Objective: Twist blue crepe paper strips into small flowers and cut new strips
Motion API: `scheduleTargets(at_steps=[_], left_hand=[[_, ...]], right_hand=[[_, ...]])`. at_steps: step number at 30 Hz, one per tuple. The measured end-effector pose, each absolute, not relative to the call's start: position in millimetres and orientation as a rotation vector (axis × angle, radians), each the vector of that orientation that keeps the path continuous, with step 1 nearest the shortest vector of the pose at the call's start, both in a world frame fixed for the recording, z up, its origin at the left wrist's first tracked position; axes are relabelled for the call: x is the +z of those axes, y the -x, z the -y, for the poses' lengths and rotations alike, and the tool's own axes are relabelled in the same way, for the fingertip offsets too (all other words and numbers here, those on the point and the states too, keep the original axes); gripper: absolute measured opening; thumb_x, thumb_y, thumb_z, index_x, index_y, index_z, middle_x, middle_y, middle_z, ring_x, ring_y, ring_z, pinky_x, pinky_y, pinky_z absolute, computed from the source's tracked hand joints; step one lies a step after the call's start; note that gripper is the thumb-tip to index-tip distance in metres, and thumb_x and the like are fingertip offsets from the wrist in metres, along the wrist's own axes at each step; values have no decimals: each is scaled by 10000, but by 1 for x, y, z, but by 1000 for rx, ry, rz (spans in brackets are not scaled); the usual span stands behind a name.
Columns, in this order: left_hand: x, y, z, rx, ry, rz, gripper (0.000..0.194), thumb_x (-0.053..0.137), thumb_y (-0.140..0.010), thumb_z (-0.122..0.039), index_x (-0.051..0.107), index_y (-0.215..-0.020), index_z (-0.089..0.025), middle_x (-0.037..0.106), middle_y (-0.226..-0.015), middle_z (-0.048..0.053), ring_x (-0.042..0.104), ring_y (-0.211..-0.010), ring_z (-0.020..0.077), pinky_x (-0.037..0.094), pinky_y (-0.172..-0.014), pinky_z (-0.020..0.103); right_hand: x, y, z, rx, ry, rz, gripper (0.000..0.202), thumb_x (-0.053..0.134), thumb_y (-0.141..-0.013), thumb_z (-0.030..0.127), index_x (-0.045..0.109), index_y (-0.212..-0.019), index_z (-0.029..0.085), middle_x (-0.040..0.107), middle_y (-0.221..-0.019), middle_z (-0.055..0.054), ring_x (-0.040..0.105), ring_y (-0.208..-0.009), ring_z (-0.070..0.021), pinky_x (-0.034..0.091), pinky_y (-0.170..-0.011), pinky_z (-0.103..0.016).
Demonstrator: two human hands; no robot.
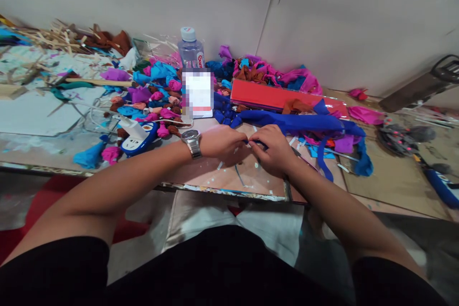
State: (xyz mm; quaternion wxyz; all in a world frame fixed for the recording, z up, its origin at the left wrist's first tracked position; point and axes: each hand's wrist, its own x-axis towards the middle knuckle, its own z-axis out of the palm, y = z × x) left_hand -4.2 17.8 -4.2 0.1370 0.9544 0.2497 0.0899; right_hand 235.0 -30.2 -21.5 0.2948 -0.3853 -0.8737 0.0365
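Note:
Above the front of the worktable, my left hand (225, 142) and my right hand (273, 149) meet with fingertips nearly touching. A small dark blue piece (260, 144), which looks like crepe paper, is pinched between them. The fingers cover most of it, so its shape is hard to make out. Just behind my right hand lies a long strip of blue crepe paper (297, 122), trailing to the right. Small twisted blue paper pieces (225, 117) lie behind my left hand, beside a phone (199, 91) with a lit, blurred screen.
Crumpled coloured paper bits (158, 98) are heaped behind my left arm. A water bottle (191, 50) stands behind the phone. A blue-and-white power strip (139, 139) with a cable sits left. Green-handled pliers (68, 88), a red packet (287, 99) and a handsaw (419, 81) lie around.

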Motion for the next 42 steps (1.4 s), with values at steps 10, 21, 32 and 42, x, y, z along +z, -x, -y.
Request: scheduleTargets(at_steps=[10, 21, 32, 42], left_hand=[[-3, 7, -23, 159, -2794, -949, 220, 513, -1005, -242, 720, -1075, -212, 804, -967, 48, 740, -816, 215, 343, -618, 305], [-1, 5, -18, 131, -2769, -815, 271, 461, -1040, -300, 718, -1057, -215, 786, -917, 50, 723, -797, 190, 367, -642, 293], [-4, 4, -17, 219, -2626, -805, 308, 470, -1060, -328, 741, -978, -206, 791, -878, 43, 727, -780, 177, 421, -687, 276], [-7, 3, -16, 312, -2481, -747, 324, 489, -1062, -378, 723, -949, -184, 773, -826, 30, 686, -703, 131, 420, -635, 226]], right_hand=[[-19, -234, 29, -22, 1183, 2173, 57, 677, -934, 248, 699, -889, 219, 759, -865, -42, 666, -885, -248, 419, -893, -436], [-24, -235, 28, 97, 1021, 2318, 69, 648, -993, 268, 701, -976, 227, 776, -953, -58, 657, -931, -251, 423, -867, -429], [-24, -235, 30, 118, 1018, 2348, 114, 696, -974, 299, 712, -1061, 226, 789, -1019, -58, 673, -964, -261, 436, -874, -434], [-22, -234, 31, 141, 970, 2292, 61, 672, -991, 287, 708, -1015, 243, 790, -974, -46, 688, -933, -245, 458, -878, -425]])
